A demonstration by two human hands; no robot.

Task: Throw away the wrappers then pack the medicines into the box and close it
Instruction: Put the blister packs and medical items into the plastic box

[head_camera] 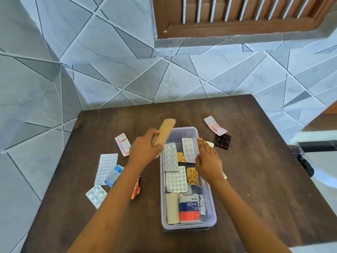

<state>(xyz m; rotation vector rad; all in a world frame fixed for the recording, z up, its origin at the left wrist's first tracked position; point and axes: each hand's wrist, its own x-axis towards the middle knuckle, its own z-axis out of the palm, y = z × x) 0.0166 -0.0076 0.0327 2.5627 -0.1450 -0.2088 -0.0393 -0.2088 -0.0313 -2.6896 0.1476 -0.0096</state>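
Note:
A clear plastic box sits mid-table, holding several silver and orange blister packs, a tan roll and an adhesive tape pack. My left hand grips a tan bandage roll, held tilted over the box's far left corner. With fingers straight and apart, my right hand hovers flat over the box's right rim and holds nothing. Left of the box lie a large silver blister sheet, a blue pack, a small silver blister, a red-white strip and an orange wrapper.
Right of the box's far end lie a red-white strip and a dark blister pack. The dark wooden table stands against a tiled wall. A black bag sits off the table's right edge.

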